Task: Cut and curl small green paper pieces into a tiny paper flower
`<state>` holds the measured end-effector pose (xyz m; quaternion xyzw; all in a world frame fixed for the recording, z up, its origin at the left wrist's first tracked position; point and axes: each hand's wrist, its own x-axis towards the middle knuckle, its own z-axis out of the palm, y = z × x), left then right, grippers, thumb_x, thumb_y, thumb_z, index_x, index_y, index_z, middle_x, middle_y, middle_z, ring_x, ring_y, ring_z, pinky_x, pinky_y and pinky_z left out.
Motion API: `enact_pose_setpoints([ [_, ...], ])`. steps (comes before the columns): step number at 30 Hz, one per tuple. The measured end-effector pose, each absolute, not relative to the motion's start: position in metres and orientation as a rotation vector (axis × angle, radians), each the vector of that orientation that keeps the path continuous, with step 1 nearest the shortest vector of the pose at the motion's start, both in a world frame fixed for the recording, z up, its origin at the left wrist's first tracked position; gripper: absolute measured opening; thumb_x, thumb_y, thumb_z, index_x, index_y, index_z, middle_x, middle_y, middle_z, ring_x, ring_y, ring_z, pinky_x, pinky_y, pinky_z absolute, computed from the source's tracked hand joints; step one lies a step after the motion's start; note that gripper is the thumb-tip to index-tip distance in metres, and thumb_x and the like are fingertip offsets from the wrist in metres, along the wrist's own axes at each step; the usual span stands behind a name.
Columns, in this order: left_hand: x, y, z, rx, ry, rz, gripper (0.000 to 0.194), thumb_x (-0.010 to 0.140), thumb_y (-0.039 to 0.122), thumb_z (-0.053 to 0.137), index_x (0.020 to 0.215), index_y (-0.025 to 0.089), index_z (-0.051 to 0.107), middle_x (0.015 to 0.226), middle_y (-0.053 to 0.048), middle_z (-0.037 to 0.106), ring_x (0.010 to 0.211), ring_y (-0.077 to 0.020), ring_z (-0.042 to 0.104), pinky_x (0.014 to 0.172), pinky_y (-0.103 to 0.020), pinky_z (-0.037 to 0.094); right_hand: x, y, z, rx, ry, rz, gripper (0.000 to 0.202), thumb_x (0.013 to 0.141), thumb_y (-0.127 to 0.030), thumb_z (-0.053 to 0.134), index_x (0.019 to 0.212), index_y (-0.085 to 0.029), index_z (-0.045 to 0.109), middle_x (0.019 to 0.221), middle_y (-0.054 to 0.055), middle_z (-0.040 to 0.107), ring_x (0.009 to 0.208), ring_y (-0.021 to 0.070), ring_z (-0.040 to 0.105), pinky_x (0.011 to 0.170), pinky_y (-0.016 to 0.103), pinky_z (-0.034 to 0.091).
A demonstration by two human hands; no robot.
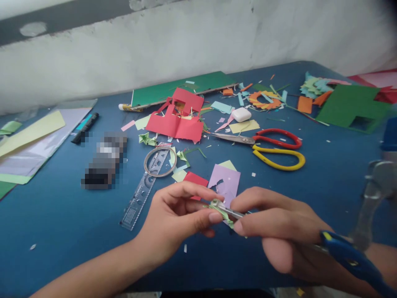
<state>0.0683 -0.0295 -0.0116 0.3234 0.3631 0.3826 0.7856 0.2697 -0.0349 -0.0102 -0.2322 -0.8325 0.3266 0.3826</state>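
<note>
My left hand [180,213] pinches a small light green folded paper piece [228,221] between thumb and fingers. My right hand [279,227] is closed around a slim metal tool [234,212]; its rounded tip lies against the green paper. A blue handle [352,258] shows behind the right wrist, seemingly part of that tool, whose exact kind I cannot make out. Just beyond the hands are a torn lilac paper [226,182] and a red paper piece [196,180]. Scissors [248,140] with one red and one yellow handle lie farther off.
A clear ruler [139,200] lies on the blue table [77,248] beneath a tape ring [147,164]. Red cut paper [176,124], a white case [241,114], an orange paper ring [257,101], a black marker [85,127] and green sheets surround it. A blurred metal object [372,194] stands at right.
</note>
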Motion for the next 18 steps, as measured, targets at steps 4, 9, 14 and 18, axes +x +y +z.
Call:
enact_pose_setpoints([
  [4, 0.067, -0.029, -0.013, 0.685, 0.742, 0.81, 0.017, 0.069, 0.007, 0.077, 0.077, 0.022, 0.075, 0.071, 0.002, 0.076, 0.062, -0.008, 0.07, 0.052, -0.009, 0.056, 0.266, -0.038, -0.013, -0.591, -2.102, 0.849, 0.015, 0.091, -0.033, 0.051, 0.101, -0.023, 0.055, 0.091, 0.004, 0.062, 0.077, 0.0111, 0.062, 0.067, 0.017, 0.051],
  [9, 0.068, -0.029, -0.015, 0.645, 0.74, 0.827, 0.017, 0.069, 0.006, 0.076, 0.076, 0.021, 0.074, 0.073, 0.003, 0.076, 0.062, -0.0075, 0.069, 0.051, -0.009, 0.056, 0.257, -0.051, -0.018, -0.764, -1.969, 0.82, 0.012, 0.095, -0.03, 0.044, 0.096, -0.026, 0.055, 0.091, 0.002, 0.06, 0.076, 0.0096, 0.064, 0.066, 0.017, 0.05],
  [14, 0.069, -0.028, -0.013, 0.614, 0.795, 0.848, 0.016, 0.065, 0.007, 0.079, 0.074, 0.018, 0.072, 0.072, 0.003, 0.075, 0.059, -0.0087, 0.069, 0.047, -0.01, 0.055, 0.257, -0.051, -0.019, -0.785, -1.973, 0.835, 0.012, 0.094, -0.028, 0.046, 0.097, -0.028, 0.057, 0.092, 0.002, 0.06, 0.074, 0.0105, 0.064, 0.064, 0.019, 0.05],
  [18, 0.07, -0.028, -0.011, 0.591, 0.854, 0.844, 0.018, 0.06, 0.009, 0.082, 0.071, 0.016, 0.071, 0.067, 0.001, 0.074, 0.055, -0.0097, 0.068, 0.044, -0.01, 0.054, 0.265, -0.041, -0.016, -0.682, -2.066, 0.863, 0.014, 0.092, -0.023, 0.049, 0.103, -0.028, 0.057, 0.093, 0.003, 0.062, 0.077, 0.0112, 0.065, 0.064, 0.018, 0.051],
])
